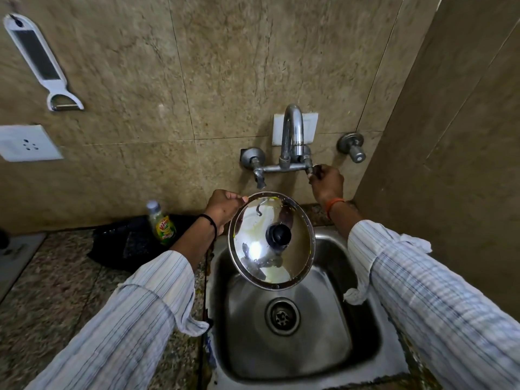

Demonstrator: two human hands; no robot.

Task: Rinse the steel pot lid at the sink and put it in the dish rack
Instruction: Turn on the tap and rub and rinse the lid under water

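Note:
The round steel pot lid (254,249) with a black knob hangs tilted over the steel sink (332,342), knob side facing me. Yellowish smears mark its surface. My left hand (223,208) grips the lid's upper left rim. My right hand (326,182) is closed around the right handle of the wall tap (292,136). No water shows at the spout. No dish rack is in view.
A dish soap bottle (162,223) stands on a black mat (123,243) on the granite counter left of the sink. A white peeler (39,60) hangs on the tiled wall above a socket plate (26,143). A second valve (351,146) sits right of the tap. A side wall closes in on the right.

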